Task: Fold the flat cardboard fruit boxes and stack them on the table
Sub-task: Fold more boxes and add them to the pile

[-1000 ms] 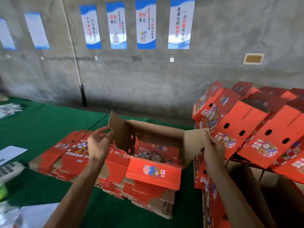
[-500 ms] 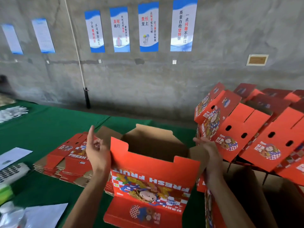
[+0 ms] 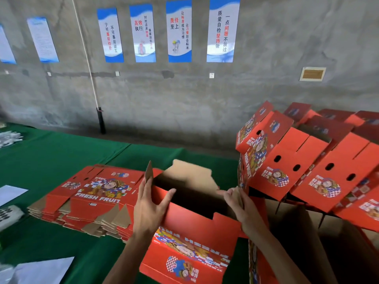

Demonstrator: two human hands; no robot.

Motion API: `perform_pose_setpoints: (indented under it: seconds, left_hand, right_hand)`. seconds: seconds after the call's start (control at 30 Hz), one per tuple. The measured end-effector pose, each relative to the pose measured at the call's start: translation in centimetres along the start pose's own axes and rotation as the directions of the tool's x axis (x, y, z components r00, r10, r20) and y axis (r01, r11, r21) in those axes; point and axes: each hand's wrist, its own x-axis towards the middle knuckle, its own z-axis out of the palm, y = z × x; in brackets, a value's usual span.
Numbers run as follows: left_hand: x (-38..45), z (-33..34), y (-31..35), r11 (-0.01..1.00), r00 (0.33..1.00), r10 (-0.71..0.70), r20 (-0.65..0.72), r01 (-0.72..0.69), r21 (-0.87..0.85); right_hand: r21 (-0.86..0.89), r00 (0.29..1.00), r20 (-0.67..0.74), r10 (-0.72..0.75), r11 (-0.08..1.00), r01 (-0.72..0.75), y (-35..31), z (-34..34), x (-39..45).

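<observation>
A red fruit box [image 3: 196,238], opened into shape with its brown inside showing, stands in front of me on the green table [image 3: 61,152]. My left hand [image 3: 150,210] grips its left end, thumb over the near red wall and fingers against the upright end flap. My right hand [image 3: 239,203] holds the right end flap, fingers curled round its edge. To the left lies a stack of flat red boxes [image 3: 90,199]. A pile of folded red boxes [image 3: 303,160] leans at the right.
Open brown cartons [image 3: 328,242] stand at the lower right, below the folded pile. White papers [image 3: 43,271] and a grey keypad device [image 3: 8,216] lie at the left of the table. A concrete wall with blue posters [image 3: 179,30] is behind.
The box has been turned from lying tilted over the flat stack to standing open with its printed wall toward me. Both hands moved onto its end flaps; my left fingers closed on the left end.
</observation>
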Motion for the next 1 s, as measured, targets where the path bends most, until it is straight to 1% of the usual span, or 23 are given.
perform_pose_setpoints:
  seconds: [0.07, 0.13, 0.17, 0.2, 0.23, 0.27, 0.3, 0.33, 0.37, 0.4, 0.43, 0.47, 0.5, 0.53, 0.6, 0.67, 0.73, 0.8, 0.83, 0.87, 0.9, 0.97, 1.0]
  left_hand:
    - [0.6, 0.2, 0.0, 0.997, 0.999, -0.009, -0.052, 0.013, 0.082]
    - [1.0, 0.3, -0.1, 0.985, 0.999, -0.029, -0.035, 0.034, 0.169]
    - [1.1, 0.3, -0.3, 0.977, 1.0, -0.016, -0.021, 0.02, 0.213]
    - [1.2, 0.4, -0.5, 0.969, 1.0, 0.024, -0.006, -0.022, 0.246]
    - [1.2, 0.6, -0.7, 0.959, 0.995, 0.095, 0.021, -0.098, 0.265]
    - [1.2, 0.8, -0.9, 0.939, 0.976, 0.205, 0.07, -0.216, 0.269]
    - [1.2, 0.9, -1.1, 0.895, 0.931, 0.334, 0.146, -0.362, 0.262]
    - [1.2, 0.9, -1.2, 0.832, 0.858, 0.453, 0.24, -0.504, 0.231]
    - [1.3, 0.9, -1.3, 0.776, 0.778, 0.53, 0.338, -0.606, 0.175]
    - [1.4, 1.0, -1.4, 0.747, 0.719, 0.556, 0.417, -0.653, 0.129]
    - [1.4, 1.1, -1.6, 0.738, 0.693, 0.55, 0.467, -0.665, 0.118]
    - [1.3, 1.3, -1.8, 0.738, 0.694, 0.526, 0.491, -0.66, 0.143]
    - [1.2, 1.4, -1.9, 0.741, 0.71, 0.494, 0.501, -0.646, 0.185]
    - [1.2, 1.5, -1.9, 0.745, 0.725, 0.468, 0.505, -0.631, 0.217]
    - [1.2, 1.7, -1.9, 0.775, 0.747, 0.449, 0.49, -0.599, 0.202]
    - [1.3, 1.6, -1.4, 0.836, 0.793, 0.434, 0.427, -0.531, 0.138]
    - [1.3, 1.3, -1.2, 0.904, 0.878, 0.367, 0.308, -0.414, 0.105]
    - [1.3, 1.2, -1.1, 0.968, 0.963, 0.247, 0.112, -0.25, 0.017]
    - [1.2, 1.1, -0.9, 0.981, 0.981, 0.192, 0.033, -0.19, -0.045]
    - [1.1, 1.2, -0.8, 0.984, 0.986, 0.164, -0.007, -0.164, -0.071]
    - [1.1, 1.3, -0.7, 0.986, 0.986, 0.164, -0.015, -0.164, -0.034]
    - [1.1, 1.7, -0.8, 0.972, 0.988, 0.148, 0.051, -0.154, 0.177]
    - [1.1, 1.9, -0.8, 0.954, 0.989, 0.122, 0.085, -0.14, 0.263]
  right_hand:
    - [-0.027, 0.999, 0.002, 0.05, 0.998, -0.05, 0.7, -0.8, 0.4]
    - [-0.036, 0.989, 0.014, 0.144, 0.989, -0.143, 1.6, -1.3, 0.9]
    - [-0.014, 0.983, 0.031, 0.181, 0.983, -0.181, 2.0, -1.3, 1.1]
    - [0.009, 0.977, 0.043, 0.208, 0.978, -0.209, 2.5, -1.3, 1.3]
    - [0.024, 0.974, 0.04, 0.222, 0.975, -0.223, 2.8, -1.3, 1.4]
    - [0.025, 0.972, 0.028, 0.235, 0.971, -0.236, 3.0, -1.2, 1.5]
    - [0.008, 0.969, 0.026, 0.248, 0.969, -0.248, 3.0, -1.2, 1.6]
    - [-0.018, 0.966, 0.044, 0.254, 0.967, -0.254, 3.0, -1.1, 1.6]
    - [-0.067, 0.966, 0.086, 0.244, 0.969, -0.239, 2.8, -1.0, 1.5]
    - [-0.174, 0.971, 0.131, 0.2, 0.969, -0.176, 2.9, -0.9, 1.4]
    - [-0.326, 0.977, 0.169, 0.128, 0.943, -0.067, 3.2, -0.9, 1.4]
    - [-0.471, 0.979, 0.197, 0.05, 0.881, 0.05, 3.5, -0.7, 1.3]
    - [-0.566, 0.978, 0.209, -0.015, 0.813, 0.133, 3.8, -0.2, 1.3]
    - [-0.622, 0.98, 0.194, -0.052, 0.766, 0.164, 4.1, 0.4, 1.2]
    - [-0.637, 0.992, 0.108, -0.062, 0.762, 0.117, 4.4, 1.5, 1.2]
    - [-0.622, 0.995, 0.034, -0.091, 0.778, 0.092, 4.8, 1.9, 1.2]
    - [-0.652, 0.978, 0.087, -0.189, 0.732, 0.199, 5.2, 2.0, 1.0]
    - [-0.648, 0.955, 0.145, -0.258, 0.704, 0.289, 5.6, 2.1, 0.5]
    - [-0.643, 0.951, 0.144, -0.273, 0.705, 0.299, 5.8, 2.2, 0.3]
    - [-0.657, 0.952, 0.129, -0.277, 0.695, 0.291, 5.7, 2.4, 0.2]
    - [-0.696, 0.951, 0.12, -0.284, 0.66, 0.285, 5.7, 2.7, 0.1]
    - [-0.785, 0.955, 0.109, -0.277, 0.566, 0.254, 5.6, 3.7, 0.1]
    - [-0.79, 0.961, 0.097, -0.259, 0.567, 0.232, 5.6, 4.2, 0.2]
